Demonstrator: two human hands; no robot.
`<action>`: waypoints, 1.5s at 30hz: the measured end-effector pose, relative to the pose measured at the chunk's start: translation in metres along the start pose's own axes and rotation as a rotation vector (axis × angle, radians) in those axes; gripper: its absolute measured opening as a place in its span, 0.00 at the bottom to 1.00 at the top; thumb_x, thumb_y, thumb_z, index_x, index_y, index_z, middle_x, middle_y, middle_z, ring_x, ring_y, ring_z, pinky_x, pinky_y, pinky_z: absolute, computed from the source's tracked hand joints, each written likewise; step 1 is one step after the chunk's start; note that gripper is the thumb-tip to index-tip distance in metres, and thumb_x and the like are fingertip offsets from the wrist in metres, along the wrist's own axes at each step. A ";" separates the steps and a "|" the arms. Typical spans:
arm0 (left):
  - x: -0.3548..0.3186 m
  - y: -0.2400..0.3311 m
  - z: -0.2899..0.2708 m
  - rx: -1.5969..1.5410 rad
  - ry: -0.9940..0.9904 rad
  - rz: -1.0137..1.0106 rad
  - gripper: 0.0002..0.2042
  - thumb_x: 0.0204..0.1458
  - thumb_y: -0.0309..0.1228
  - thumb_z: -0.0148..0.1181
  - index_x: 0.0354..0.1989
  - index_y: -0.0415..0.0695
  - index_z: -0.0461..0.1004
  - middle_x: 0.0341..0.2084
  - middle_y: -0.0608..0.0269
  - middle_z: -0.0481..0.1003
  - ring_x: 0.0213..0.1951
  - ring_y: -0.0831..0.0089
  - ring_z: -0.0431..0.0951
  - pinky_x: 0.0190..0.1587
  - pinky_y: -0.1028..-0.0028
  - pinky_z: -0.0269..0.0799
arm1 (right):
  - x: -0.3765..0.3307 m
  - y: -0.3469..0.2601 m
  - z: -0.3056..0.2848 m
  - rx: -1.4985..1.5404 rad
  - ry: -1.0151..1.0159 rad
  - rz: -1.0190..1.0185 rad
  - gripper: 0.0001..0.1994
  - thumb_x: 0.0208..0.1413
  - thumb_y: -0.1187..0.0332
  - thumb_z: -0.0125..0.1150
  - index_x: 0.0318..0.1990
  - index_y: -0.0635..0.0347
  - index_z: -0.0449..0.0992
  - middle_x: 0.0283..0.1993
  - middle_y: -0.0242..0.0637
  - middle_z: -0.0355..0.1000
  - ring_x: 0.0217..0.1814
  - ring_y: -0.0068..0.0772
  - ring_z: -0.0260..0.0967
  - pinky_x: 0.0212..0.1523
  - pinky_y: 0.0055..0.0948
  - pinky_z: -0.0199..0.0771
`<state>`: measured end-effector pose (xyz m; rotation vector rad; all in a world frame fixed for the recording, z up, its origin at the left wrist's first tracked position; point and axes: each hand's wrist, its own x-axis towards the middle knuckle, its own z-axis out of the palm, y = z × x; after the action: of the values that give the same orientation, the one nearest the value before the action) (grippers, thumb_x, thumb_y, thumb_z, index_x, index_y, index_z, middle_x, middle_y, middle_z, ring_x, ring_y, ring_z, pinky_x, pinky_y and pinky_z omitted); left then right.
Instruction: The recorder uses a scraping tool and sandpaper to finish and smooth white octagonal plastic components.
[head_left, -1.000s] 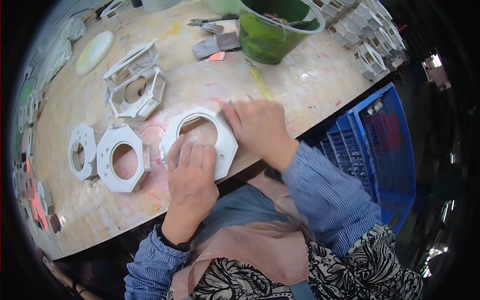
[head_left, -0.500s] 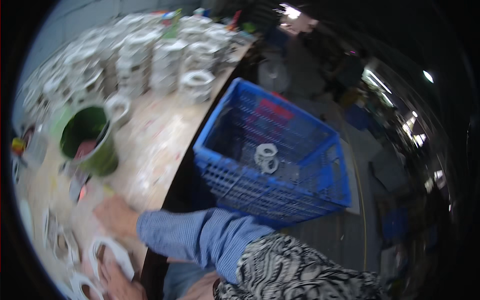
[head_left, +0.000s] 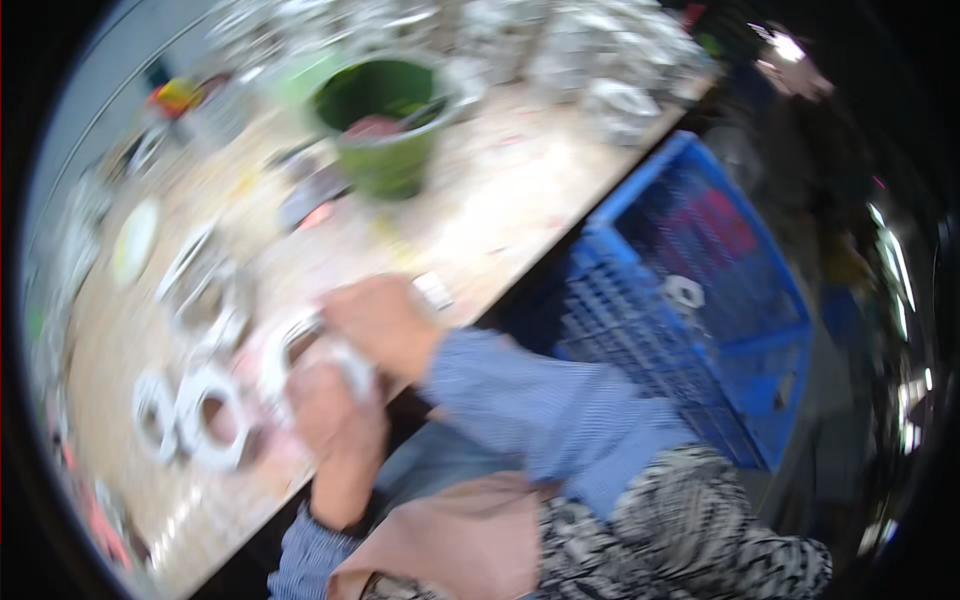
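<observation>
A white ring-shaped piece with an angular outer edge (head_left: 275, 368) is upheld near the table's front edge. My left hand (head_left: 335, 410) grips its near side, fingers curled over the rim. My right hand (head_left: 372, 318) is closed at the ring's far side, its fingertips blurred; whatever they pinch is hidden. Beside the left hand, two similar white rings (head_left: 213, 415) lie on the tabletop. Farther back, several more white rings (head_left: 205, 290) overlap in a loose group. A small white block (head_left: 433, 290) sits by the right wrist.
A green bucket (head_left: 385, 165) with a pinkish thing inside stands beyond my hands. Stacks of white pieces (head_left: 600, 60) line the table's back. To the right of the table edge is a blue crate (head_left: 660, 350) holding a white ring (head_left: 684, 292). A pale oval (head_left: 136, 240) lies at left.
The view has swung left, so table and crate appear farther right. My right hand has come from the table beside the ring to the ring, meeting my left hand there.
</observation>
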<state>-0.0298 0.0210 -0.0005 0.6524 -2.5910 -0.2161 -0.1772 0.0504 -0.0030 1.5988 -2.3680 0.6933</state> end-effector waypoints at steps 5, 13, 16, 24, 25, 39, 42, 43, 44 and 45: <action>0.004 -0.001 -0.019 -0.039 -0.019 0.087 0.16 0.43 0.34 0.67 0.33 0.37 0.68 0.29 0.49 0.68 0.39 0.51 0.69 0.52 0.55 0.61 | -0.011 -0.020 -0.026 0.001 -0.024 0.121 0.20 0.60 0.54 0.55 0.19 0.56 0.78 0.17 0.43 0.72 0.19 0.45 0.73 0.20 0.42 0.71; 0.008 -0.008 -0.025 -0.199 -0.060 0.184 0.16 0.46 0.34 0.64 0.34 0.36 0.67 0.30 0.47 0.68 0.39 0.49 0.68 0.54 0.54 0.60 | -0.026 -0.009 -0.048 0.020 -0.127 0.046 0.20 0.61 0.57 0.54 0.19 0.57 0.75 0.16 0.44 0.70 0.20 0.47 0.71 0.22 0.43 0.69; 0.008 -0.007 -0.026 -0.224 -0.074 0.169 0.16 0.45 0.34 0.65 0.33 0.37 0.67 0.30 0.48 0.68 0.39 0.49 0.68 0.53 0.54 0.60 | -0.023 -0.008 -0.048 0.087 -0.027 0.053 0.19 0.61 0.58 0.54 0.20 0.57 0.75 0.15 0.43 0.70 0.18 0.46 0.71 0.21 0.43 0.69; 0.010 -0.008 -0.026 -0.184 -0.108 0.198 0.16 0.46 0.36 0.65 0.33 0.38 0.69 0.30 0.50 0.68 0.39 0.54 0.70 0.56 0.56 0.60 | 0.007 0.008 -0.028 -0.046 -0.022 -0.046 0.19 0.60 0.57 0.56 0.19 0.56 0.75 0.16 0.43 0.70 0.17 0.46 0.69 0.20 0.42 0.67; 0.010 -0.008 -0.026 -0.189 -0.110 0.203 0.16 0.46 0.36 0.65 0.33 0.38 0.69 0.30 0.50 0.68 0.39 0.54 0.70 0.56 0.56 0.60 | 0.014 0.012 -0.024 -0.053 -0.010 -0.078 0.19 0.60 0.56 0.57 0.18 0.56 0.75 0.16 0.43 0.69 0.16 0.46 0.69 0.19 0.42 0.67; 0.015 -0.014 -0.030 -0.242 -0.191 0.285 0.16 0.45 0.34 0.65 0.33 0.37 0.66 0.30 0.49 0.68 0.38 0.51 0.69 0.53 0.55 0.60 | 0.010 0.017 -0.045 0.081 0.003 -0.016 0.21 0.60 0.55 0.55 0.18 0.55 0.77 0.16 0.45 0.70 0.20 0.49 0.71 0.22 0.44 0.68; 0.011 -0.013 -0.035 -0.231 -0.186 0.272 0.16 0.44 0.33 0.66 0.34 0.37 0.66 0.30 0.49 0.68 0.38 0.51 0.69 0.56 0.54 0.59 | 0.002 0.008 -0.044 0.089 -0.119 -0.249 0.20 0.60 0.54 0.55 0.21 0.55 0.79 0.19 0.46 0.72 0.22 0.50 0.72 0.23 0.45 0.69; 0.012 -0.012 -0.037 -0.234 -0.184 0.286 0.16 0.44 0.33 0.66 0.34 0.37 0.66 0.30 0.49 0.68 0.38 0.51 0.69 0.56 0.54 0.59 | 0.005 0.017 -0.043 0.080 -0.112 -0.240 0.20 0.60 0.54 0.55 0.21 0.55 0.79 0.19 0.46 0.72 0.22 0.50 0.72 0.23 0.45 0.69; 0.013 -0.015 -0.039 -0.252 -0.229 0.302 0.17 0.44 0.33 0.65 0.36 0.37 0.66 0.31 0.49 0.68 0.40 0.50 0.69 0.57 0.53 0.58 | 0.012 0.035 -0.039 -0.010 -0.107 -0.124 0.20 0.60 0.54 0.55 0.21 0.56 0.79 0.19 0.46 0.72 0.22 0.51 0.71 0.23 0.44 0.68; 0.014 -0.020 -0.041 -0.262 -0.275 0.304 0.17 0.44 0.32 0.65 0.37 0.36 0.66 0.33 0.48 0.68 0.43 0.50 0.69 0.59 0.52 0.57 | 0.020 0.045 -0.035 -0.088 -0.106 -0.017 0.21 0.60 0.54 0.56 0.20 0.57 0.78 0.19 0.46 0.72 0.22 0.52 0.71 0.23 0.44 0.68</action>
<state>-0.0130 -0.0048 0.0360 0.1387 -2.8085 -0.5681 -0.2296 0.0644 0.0240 1.6547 -2.4184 0.5056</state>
